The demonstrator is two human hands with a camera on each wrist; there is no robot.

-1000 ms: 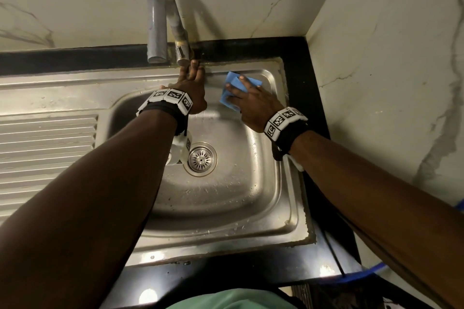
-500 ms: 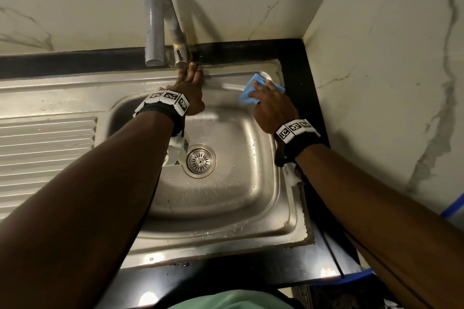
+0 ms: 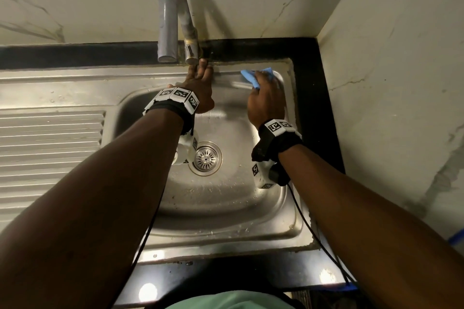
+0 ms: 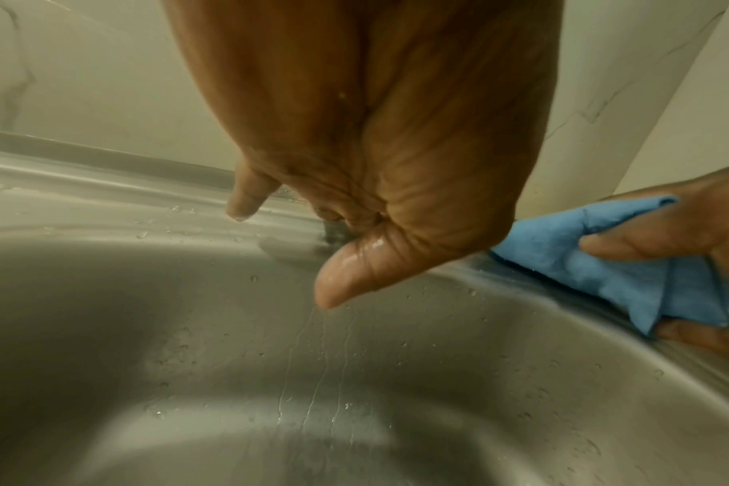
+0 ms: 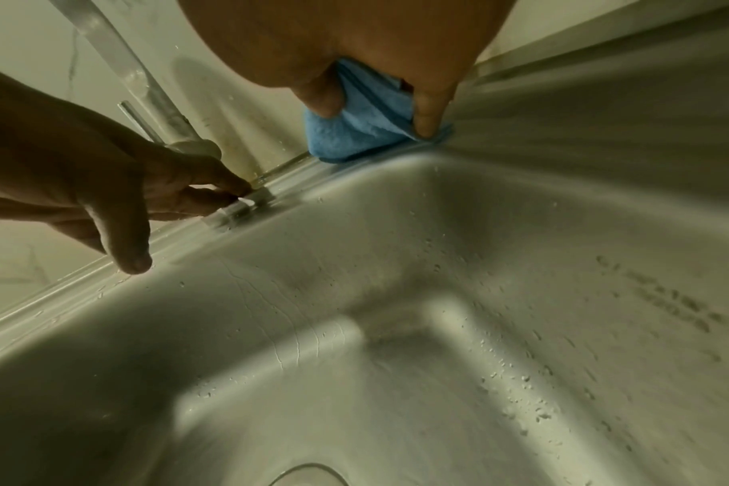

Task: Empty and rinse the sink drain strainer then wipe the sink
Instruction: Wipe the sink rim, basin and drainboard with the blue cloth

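The steel sink (image 3: pixel 226 241) has its round strainer (image 3: pixel 205 158) seated in the drain. My right hand (image 3: pixel 266 100) grips a folded blue cloth (image 3: pixel 251 78) and presses it on the rim at the basin's back right corner. The right wrist view shows the thumb and a finger pinching the cloth (image 5: pixel 354 131) against the rim. My left hand (image 3: pixel 200 73) reaches to the back rim just below the grey tap (image 3: pixel 170 7). Its fingers lie extended with the tips on the rim and hold nothing. The left wrist view shows the wet left hand (image 4: pixel 354 131) and the cloth (image 4: pixel 604 263) to its right.
A ribbed draining board (image 3: pixel 50 148) joins the basin on the left. Black counter (image 3: pixel 313 57) borders the sink at the back and right, with marble wall (image 3: pixel 389 83) close behind and to the right. Water drops cling to the basin walls.
My right hand has slid the cloth rightward along the back rim into the back right corner. The left hand has stayed at the rim below the tap.
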